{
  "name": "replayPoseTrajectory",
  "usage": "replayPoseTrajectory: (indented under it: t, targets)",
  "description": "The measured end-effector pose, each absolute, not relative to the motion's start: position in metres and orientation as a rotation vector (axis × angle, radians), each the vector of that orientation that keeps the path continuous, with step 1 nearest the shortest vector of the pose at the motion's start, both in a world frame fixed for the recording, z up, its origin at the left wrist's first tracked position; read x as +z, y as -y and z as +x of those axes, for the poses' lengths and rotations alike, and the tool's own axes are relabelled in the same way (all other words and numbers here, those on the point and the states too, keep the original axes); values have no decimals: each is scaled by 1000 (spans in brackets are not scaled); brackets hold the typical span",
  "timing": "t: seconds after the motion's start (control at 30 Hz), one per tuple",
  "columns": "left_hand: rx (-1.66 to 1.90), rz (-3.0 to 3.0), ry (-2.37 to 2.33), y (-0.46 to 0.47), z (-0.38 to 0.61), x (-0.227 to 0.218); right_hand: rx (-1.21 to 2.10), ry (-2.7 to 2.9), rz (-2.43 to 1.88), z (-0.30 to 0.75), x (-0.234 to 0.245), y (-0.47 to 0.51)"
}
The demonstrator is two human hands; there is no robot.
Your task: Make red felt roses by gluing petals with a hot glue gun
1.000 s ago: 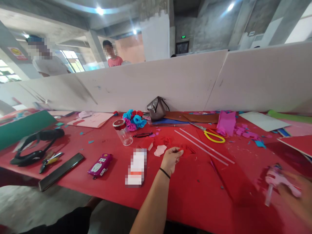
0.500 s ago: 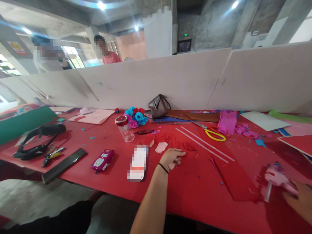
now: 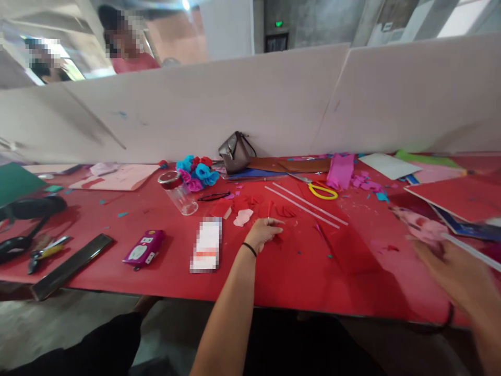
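My left hand (image 3: pixel 266 234) is low over the red tabletop, fingertips pinched together; anything between them is too small to make out. Just beyond it are folded red paper pieces (image 3: pixel 286 211) and pale pink paper petals (image 3: pixel 243 217). On the right, my right hand (image 3: pixel 446 261) grips what looks like a pink glue gun (image 3: pixel 425 227), slightly blurred, its tip pointing left. A translucent glue stick (image 3: pixel 473 251) juts from its back end. Two similar long translucent sticks (image 3: pixel 309 205) lie between my hands, near a red paper sheet (image 3: pixel 354 250).
Yellow-handled scissors (image 3: pixel 323 191) lie further back, with magenta crepe paper (image 3: pixel 340 171) alongside. Left of centre are a phone (image 3: pixel 207 245), a purple case (image 3: pixel 144 249), a clear jar (image 3: pixel 182 196) and paper flowers (image 3: pixel 198 172). A handbag (image 3: pixel 236 152) leans on the white partition (image 3: pixel 203 104).
My view has shifted down and to the right. My right hand has raised the glue gun and turned it, so its stick now points right. My left hand's fingers have curled in.
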State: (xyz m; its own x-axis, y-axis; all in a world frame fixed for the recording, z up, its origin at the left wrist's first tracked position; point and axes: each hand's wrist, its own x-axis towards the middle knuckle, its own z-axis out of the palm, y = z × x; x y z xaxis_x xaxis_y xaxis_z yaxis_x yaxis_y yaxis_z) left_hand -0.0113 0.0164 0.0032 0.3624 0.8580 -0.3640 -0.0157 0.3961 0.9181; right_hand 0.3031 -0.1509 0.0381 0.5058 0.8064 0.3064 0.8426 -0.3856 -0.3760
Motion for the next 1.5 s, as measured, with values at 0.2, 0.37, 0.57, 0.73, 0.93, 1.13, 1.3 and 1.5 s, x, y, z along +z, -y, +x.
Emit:
replayPoseTrajectory:
  t: [0.2,0.37,0.57,0.73,0.93,1.13,1.3,1.5]
  targets:
    - [778,1150,-1087,-14,-7,2,735,1302,-1892,220,49,139]
    - [761,1365,-1157,-15,-8,1,890,1412,-1771,188,27,126]
    - [688,1574,-1207,-17,-9,-1,885,1443,-1760,175,20,115]
    - [663,1689,-1236,-18,-8,-4,861,1507,-1730,168,24,110]
    - [515,1794,-1292,-17,-8,0,889,1633,-1728,168,24,107]
    - [461,1881,-1252,-16,-11,9,866,1646,-1726,168,23,106]
    - [457,1947,-1296,-17,-13,9,850,1643,-1753,169,21,106]
    - [484,1924,-1287,-17,-13,6,822,1652,-1785,173,19,104]
